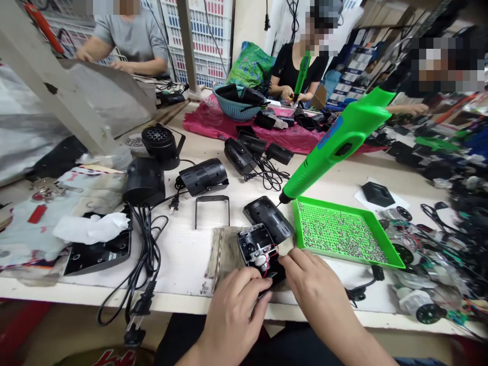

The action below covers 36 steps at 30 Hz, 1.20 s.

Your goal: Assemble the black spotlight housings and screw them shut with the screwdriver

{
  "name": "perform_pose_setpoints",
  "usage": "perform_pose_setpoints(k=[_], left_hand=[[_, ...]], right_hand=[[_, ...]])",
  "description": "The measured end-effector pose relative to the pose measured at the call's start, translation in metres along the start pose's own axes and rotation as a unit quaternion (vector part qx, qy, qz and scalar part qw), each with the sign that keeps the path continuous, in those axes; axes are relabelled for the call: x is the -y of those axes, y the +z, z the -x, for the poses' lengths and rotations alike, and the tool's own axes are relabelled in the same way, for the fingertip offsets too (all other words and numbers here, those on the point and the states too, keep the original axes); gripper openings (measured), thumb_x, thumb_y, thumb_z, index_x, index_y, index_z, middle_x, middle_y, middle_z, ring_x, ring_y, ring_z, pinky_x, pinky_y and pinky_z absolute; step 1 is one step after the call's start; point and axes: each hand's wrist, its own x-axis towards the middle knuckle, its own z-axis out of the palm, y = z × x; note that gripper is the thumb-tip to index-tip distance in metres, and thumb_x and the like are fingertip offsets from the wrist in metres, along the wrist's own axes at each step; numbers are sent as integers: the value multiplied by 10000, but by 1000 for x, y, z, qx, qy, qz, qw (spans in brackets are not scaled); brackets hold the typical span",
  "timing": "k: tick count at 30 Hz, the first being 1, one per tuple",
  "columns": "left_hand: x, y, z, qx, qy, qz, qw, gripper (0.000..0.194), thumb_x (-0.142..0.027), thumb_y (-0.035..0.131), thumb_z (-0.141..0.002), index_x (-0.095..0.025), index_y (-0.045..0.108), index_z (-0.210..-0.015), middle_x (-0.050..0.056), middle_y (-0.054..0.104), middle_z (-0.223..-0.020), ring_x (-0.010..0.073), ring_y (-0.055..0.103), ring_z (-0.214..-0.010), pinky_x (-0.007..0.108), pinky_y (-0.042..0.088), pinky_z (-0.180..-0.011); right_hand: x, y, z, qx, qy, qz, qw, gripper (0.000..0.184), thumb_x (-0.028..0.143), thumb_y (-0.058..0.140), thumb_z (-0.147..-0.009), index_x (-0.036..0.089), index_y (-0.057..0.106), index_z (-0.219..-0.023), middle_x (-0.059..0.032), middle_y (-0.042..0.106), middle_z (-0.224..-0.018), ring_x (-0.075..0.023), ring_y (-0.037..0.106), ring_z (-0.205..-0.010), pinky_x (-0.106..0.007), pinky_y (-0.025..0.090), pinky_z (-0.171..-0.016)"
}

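- Head view, bottom center of the frame: the open black casing (pixel 254 243), with a white part and red wires inside, lies over a worn cloth pad (pixel 227 250).
- My left hand (pixel 231 312) is at the casing's lower left; my thumb and fingers are curled and closed on its near end.
- My right hand (pixel 314 279) comes in from the lower right, fingers bent, their tips at the casing's right side; I cannot tell whether they grip or only steady it.
- Just above the casing, a black cover (pixel 270 218) lies tilted, close against it.
- Right of center, a green screwdriver (pixel 328 147) hangs at a slant, its tip near the cover's upper right; below it sits a green tray (pixel 351 231) of small screws.
- Left of center, a thin black bracket (pixel 212 199) stands apart from my hands, with a black lamp (pixel 204 176) above it.
- Left side: black cords (pixel 143 254) trail down over the table edge, beside a white glove (pixel 91 227).
- Upper left and top right of center: two people sit working.
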Motion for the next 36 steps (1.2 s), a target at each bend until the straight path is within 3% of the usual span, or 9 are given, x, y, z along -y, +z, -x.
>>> perform_pose_setpoints(k=[3, 6, 11, 18, 21, 26, 29, 33, 36], left_hand=[[-1, 1, 0, -3, 3, 0, 1000, 165, -89, 542, -855, -188, 584, -980, 50, 630, -887, 199, 608, -768, 346, 529, -660], [-1, 1, 1, -9, 10, -4, 1000, 157, -90, 541, -855, -186, 584, -972, 50, 636, -876, 198, 602, -742, 346, 526, -636], [1, 1, 0, -18, 15, -5, 1000, 141, -108, 541, -863, -185, 588, -971, 50, 636, -870, 193, 603, -746, 335, 523, -637], [1, 3, -1, -16, 14, -19, 1000, 146, -96, 567, -849, -189, 598, -956, 42, 638, -858, 183, 609, -754, 317, 517, -660], [-1, 3, -1, -19, 18, -26, 999, 144, -105, 565, -854, -192, 599, -964, 40, 638, -859, 177, 613, -759, 308, 520, -669], [-2, 2, -3, -18, 14, -48, 999, 120, -143, 549, -870, -194, 603, -964, 47, 640, -876, 186, 632, -778, 316, 531, -670], [-2, 1, -2, -19, 13, -62, 998, 123, -182, 538, -884, -201, 612, -981, 51, 639, -884, 189, 644, -785, 315, 545, -664], [-1, 1, 0, -9, -8, -58, 998, 143, -232, 542, -892, -231, 622, -1010, 50, 638, -927, 186, 654, -825, 310, 565, -709], [0, 2, 2, 11, -17, -59, 998, 184, -243, 550, -891, -247, 612, -1064, 52, 637, -963, 190, 656, -862, 313, 568, -731]], right_hand=[[-2, -4, -2, 28, -9, -11, 999, 208, 13, 458, -804, 171, 593, -809, -45, 567, -726, -202, 569, -597, -323, 482, -529], [-8, -8, 8, 54, 6, -89, 995, 282, 44, 404, -853, 146, 623, -998, -61, 596, -811, -169, 603, -601, -285, 525, -537], [-12, -3, 25, 27, 63, -167, 984, 383, 86, 333, -910, 171, 622, -1146, -70, 618, -903, -120, 627, -580, -231, 557, -555], [11, -1, 14, -18, 24, 26, 999, 421, -28, 467, -696, 71, 673, -1050, -87, 626, -769, -217, 625, -587, -345, 575, -504], [18, 0, 16, -24, 17, 47, 998, 475, -39, 480, -647, 16, 656, -1085, -108, 639, -792, -231, 628, -599, -364, 588, -524], [11, 6, 35, 11, 79, -102, 992, 469, 16, 393, -837, 102, 547, -1272, -112, 661, -951, -203, 669, -654, -326, 593, -540], [3, 9, 47, -4, 127, -204, 971, 400, 161, 378, -951, 217, 477, -1335, -87, 663, -1061, -207, 687, -859, -312, 598, -657], [-2, 9, 57, -76, 174, -182, 965, 375, 279, 416, -972, 226, 440, -1343, -78, 694, -986, -236, 679, -832, -378, 578, -668], [-2, 7, 56, -89, 152, -162, 971, 301, 281, 422, -978, 245, 508, -1265, -50, 702, -902, -223, 675, -755, -380, 556, -642]])
